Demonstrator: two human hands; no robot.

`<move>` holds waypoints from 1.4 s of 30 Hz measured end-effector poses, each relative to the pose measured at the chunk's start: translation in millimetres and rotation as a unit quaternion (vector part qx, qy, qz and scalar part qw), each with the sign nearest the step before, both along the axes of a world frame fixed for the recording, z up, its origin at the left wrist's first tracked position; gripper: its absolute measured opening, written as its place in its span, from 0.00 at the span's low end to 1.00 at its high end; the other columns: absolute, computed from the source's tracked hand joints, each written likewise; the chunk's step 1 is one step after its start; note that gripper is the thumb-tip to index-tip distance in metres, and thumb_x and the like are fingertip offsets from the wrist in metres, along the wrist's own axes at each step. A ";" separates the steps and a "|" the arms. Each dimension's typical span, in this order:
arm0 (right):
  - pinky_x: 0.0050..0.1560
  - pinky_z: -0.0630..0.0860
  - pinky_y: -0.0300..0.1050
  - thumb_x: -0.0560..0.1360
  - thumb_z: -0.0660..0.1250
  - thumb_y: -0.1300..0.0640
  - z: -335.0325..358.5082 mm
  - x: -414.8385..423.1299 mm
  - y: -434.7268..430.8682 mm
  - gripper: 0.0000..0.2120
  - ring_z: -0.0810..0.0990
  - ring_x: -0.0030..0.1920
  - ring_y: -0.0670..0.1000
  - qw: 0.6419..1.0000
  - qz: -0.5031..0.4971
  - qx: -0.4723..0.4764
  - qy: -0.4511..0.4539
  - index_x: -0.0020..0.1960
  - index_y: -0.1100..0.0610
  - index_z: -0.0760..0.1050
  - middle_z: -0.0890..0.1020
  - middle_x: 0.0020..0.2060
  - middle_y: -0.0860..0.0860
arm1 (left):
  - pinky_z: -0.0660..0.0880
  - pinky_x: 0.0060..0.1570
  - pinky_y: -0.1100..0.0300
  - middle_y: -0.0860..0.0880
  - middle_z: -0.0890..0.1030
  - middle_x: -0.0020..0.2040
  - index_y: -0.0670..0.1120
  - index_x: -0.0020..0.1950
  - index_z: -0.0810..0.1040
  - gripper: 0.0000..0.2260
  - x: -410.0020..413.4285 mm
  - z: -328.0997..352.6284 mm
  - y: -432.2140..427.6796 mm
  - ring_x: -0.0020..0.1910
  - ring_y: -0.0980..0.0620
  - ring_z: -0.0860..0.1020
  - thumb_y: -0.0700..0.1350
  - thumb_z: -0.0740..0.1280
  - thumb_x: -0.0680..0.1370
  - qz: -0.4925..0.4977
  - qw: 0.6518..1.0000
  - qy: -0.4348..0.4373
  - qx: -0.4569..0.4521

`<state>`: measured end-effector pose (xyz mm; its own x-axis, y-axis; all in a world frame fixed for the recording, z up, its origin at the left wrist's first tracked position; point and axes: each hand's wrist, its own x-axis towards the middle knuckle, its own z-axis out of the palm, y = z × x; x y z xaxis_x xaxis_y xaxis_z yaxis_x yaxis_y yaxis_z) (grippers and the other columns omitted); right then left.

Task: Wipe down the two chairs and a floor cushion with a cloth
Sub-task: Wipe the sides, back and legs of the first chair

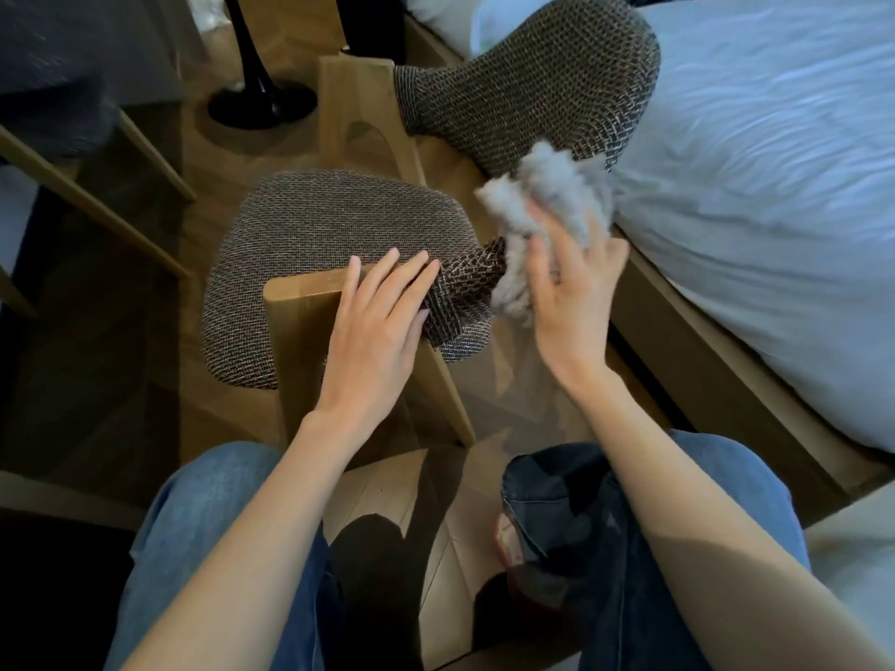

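Observation:
A wooden chair (310, 234) with brown woven upholstery stands in front of me, seen from above. Its padded backrest (528, 89) curves from the far post round to the near wooden post (300, 322). My left hand (378, 322) rests flat on the near post and the end of the backrest, fingers straight. My right hand (571, 293) holds a fluffy grey cloth (542, 210) against the inner side of the backrest. A second chair (72, 138) shows at the far left, partly out of view. No floor cushion is in sight.
A bed (775, 186) with white bedding and a wooden frame runs along the right, close to the chair. A black round-based stand (261, 99) is behind the chair. My knees in blue jeans fill the lower frame above wooden floor (436, 515).

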<state>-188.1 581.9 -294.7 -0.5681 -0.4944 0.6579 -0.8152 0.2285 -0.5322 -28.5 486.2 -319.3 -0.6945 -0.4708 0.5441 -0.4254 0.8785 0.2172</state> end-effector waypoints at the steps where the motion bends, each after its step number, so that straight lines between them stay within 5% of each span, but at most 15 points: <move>1: 0.57 0.54 0.27 0.82 0.57 0.53 2.9 -6.7 -1.4 0.16 0.64 0.53 0.54 0.999 -0.028 -0.003 -0.037 0.67 0.53 0.74 0.68 0.70 0.57 | 0.41 0.75 0.51 0.47 0.69 0.72 0.45 0.73 0.68 0.20 1.3 0.0 -0.9 0.74 0.47 0.62 0.40 0.62 0.81 0.006 1.000 0.002 -0.003; 4: 0.62 0.58 0.42 0.83 0.57 0.55 -5.3 -3.7 -13.3 0.16 0.61 0.71 0.56 0.996 -0.019 0.031 -0.081 0.69 0.51 0.72 0.56 0.77 0.57 | 0.40 0.75 0.53 0.48 0.69 0.72 0.46 0.73 0.68 0.19 8.7 0.5 -6.7 0.74 0.48 0.62 0.41 0.60 0.81 0.025 1.000 0.018 0.001; 6: 0.62 0.60 0.50 0.82 0.58 0.58 -17.6 15.9 -20.7 0.15 0.61 0.73 0.55 0.997 0.032 0.022 -0.061 0.66 0.53 0.75 0.62 0.75 0.56 | 0.40 0.76 0.56 0.48 0.70 0.71 0.45 0.73 0.68 0.19 13.6 1.9 -11.6 0.73 0.48 0.64 0.40 0.61 0.81 0.027 0.999 0.025 0.011; 11: 0.71 0.53 0.54 0.83 0.56 0.60 -36.3 42.2 -19.2 0.17 0.56 0.75 0.49 0.987 0.146 0.036 -0.062 0.71 0.52 0.69 0.65 0.74 0.52 | 0.48 0.75 0.52 0.46 0.73 0.69 0.44 0.71 0.71 0.19 24.2 1.5 -15.8 0.71 0.47 0.67 0.38 0.65 0.79 0.034 0.999 0.014 -0.012; 16: 0.72 0.42 0.44 0.83 0.56 0.58 -29.4 37.2 -23.3 0.17 0.55 0.76 0.52 0.984 0.159 0.065 -0.053 0.71 0.52 0.68 0.63 0.74 0.54 | 0.57 0.72 0.41 0.47 0.73 0.67 0.51 0.72 0.70 0.22 40.2 0.6 -29.2 0.70 0.45 0.67 0.52 0.65 0.79 0.156 0.987 -0.007 0.022; 19: 0.72 0.42 0.46 0.83 0.56 0.58 -27.1 32.0 -34.6 0.16 0.59 0.73 0.52 0.982 0.160 0.082 -0.055 0.69 0.51 0.70 0.67 0.71 0.53 | 0.69 0.62 0.48 0.46 0.75 0.60 0.50 0.69 0.72 0.21 39.0 0.2 -37.6 0.62 0.45 0.70 0.54 0.66 0.78 0.152 0.988 0.014 0.037; 25: 0.73 0.40 0.53 0.83 0.56 0.55 -22.4 10.2 -68.4 0.16 0.60 0.72 0.47 0.975 0.187 0.110 -0.056 0.69 0.49 0.69 0.70 0.69 0.50 | 0.72 0.55 0.53 0.47 0.75 0.60 0.50 0.67 0.73 0.19 25.1 -0.5 -70.2 0.61 0.47 0.69 0.53 0.67 0.77 0.167 0.984 0.022 0.054; 29: 0.73 0.44 0.42 0.83 0.56 0.57 -21.6 -1.2 -91.1 0.17 0.57 0.73 0.51 0.972 0.209 0.090 -0.056 0.72 0.51 0.67 0.65 0.72 0.54 | 0.71 0.62 0.52 0.47 0.72 0.63 0.49 0.69 0.71 0.19 16.4 -1.8 -95.8 0.65 0.48 0.66 0.51 0.65 0.79 0.149 0.985 0.035 0.083; 32: 0.71 0.42 0.43 0.83 0.54 0.56 -36.9 12.2 -103.8 0.20 0.48 0.77 0.51 0.987 0.129 0.057 -0.074 0.75 0.48 0.61 0.56 0.77 0.55 | 0.65 0.66 0.58 0.47 0.70 0.66 0.49 0.70 0.71 0.20 15.7 -7.0 -104.7 0.68 0.49 0.63 0.49 0.66 0.79 0.139 0.983 0.075 0.091; 38: 0.69 0.36 0.33 0.83 0.53 0.57 -67.6 46.7 -120.2 0.25 0.43 0.77 0.53 0.973 0.021 -0.041 -0.226 0.77 0.46 0.47 0.46 0.78 0.56 | 0.59 0.50 0.85 0.49 0.65 0.71 0.54 0.74 0.63 0.29 16.8 -17.0 -113.9 0.62 0.63 0.62 0.56 0.68 0.76 0.156 0.953 0.149 0.215; 42: 0.64 0.37 0.24 0.83 0.52 0.57 -51.6 50.8 -128.2 0.25 0.49 0.73 0.47 0.968 -0.027 -0.093 -0.234 0.78 0.49 0.49 0.50 0.78 0.56 | 0.60 0.48 0.85 0.49 0.67 0.69 0.55 0.72 0.65 0.24 28.1 -19.1 -114.9 0.61 0.64 0.63 0.53 0.66 0.78 0.123 0.961 0.136 0.205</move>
<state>-137.3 453.7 -346.3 -0.8469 -0.3530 0.3976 -0.4652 0.1299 -0.8756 -0.4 371.2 -338.4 -0.3929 -0.8164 0.4231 -0.4878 0.5751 0.6568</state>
